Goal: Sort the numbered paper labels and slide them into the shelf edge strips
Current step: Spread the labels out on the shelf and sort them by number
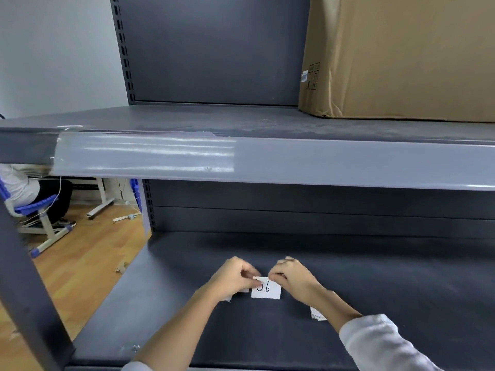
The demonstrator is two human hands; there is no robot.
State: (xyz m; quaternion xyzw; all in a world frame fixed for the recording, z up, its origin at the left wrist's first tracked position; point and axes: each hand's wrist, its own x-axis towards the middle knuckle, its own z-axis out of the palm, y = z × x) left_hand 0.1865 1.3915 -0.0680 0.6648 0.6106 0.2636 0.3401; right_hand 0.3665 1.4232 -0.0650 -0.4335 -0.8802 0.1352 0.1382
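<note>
A white paper label (266, 288) marked "06" lies on the dark lower shelf (375, 290). My left hand (234, 277) pinches its upper left corner and my right hand (292, 277) pinches its upper right corner. More white labels (227, 299) peek out from under my left hand. A small stack of labels (317, 314) lies beside my right forearm, partly hidden by it. The upper shelf's front edge carries a clear plastic strip (144, 153) on its left part, with no label visible in it.
A large cardboard box (401, 57) stands on the upper shelf at the right. The shelf's dark upright (26, 290) runs down the left. Beyond it are a wooden floor (88, 253), a seated person (21, 188) on a blue chair and a desk leg.
</note>
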